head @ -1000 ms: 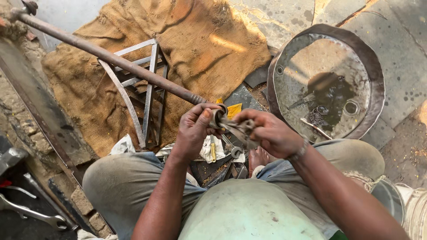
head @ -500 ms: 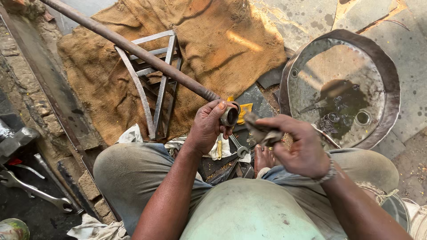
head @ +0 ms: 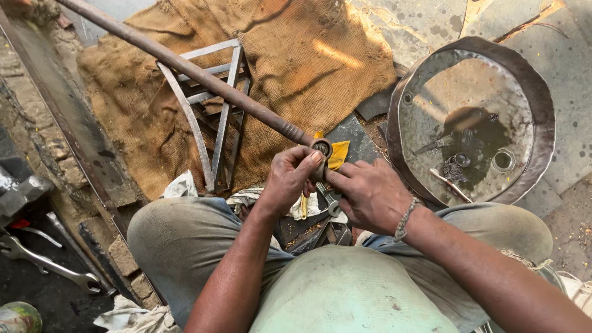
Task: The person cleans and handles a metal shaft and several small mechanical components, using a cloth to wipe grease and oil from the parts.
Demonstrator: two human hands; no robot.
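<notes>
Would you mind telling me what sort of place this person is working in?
Probably an open-air metal or mechanic's workshop on stone paving: spanners lie on the ground, a long steel rod crosses burlap sacking, beside a round oily metal pan.

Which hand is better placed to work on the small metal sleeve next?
Probably the right hand: the left hand already grips the metal sleeve, while the right's fingertips meet its lower side.

hands (head: 333, 185) on metal ring (head: 321, 148) (pipe end)
</notes>
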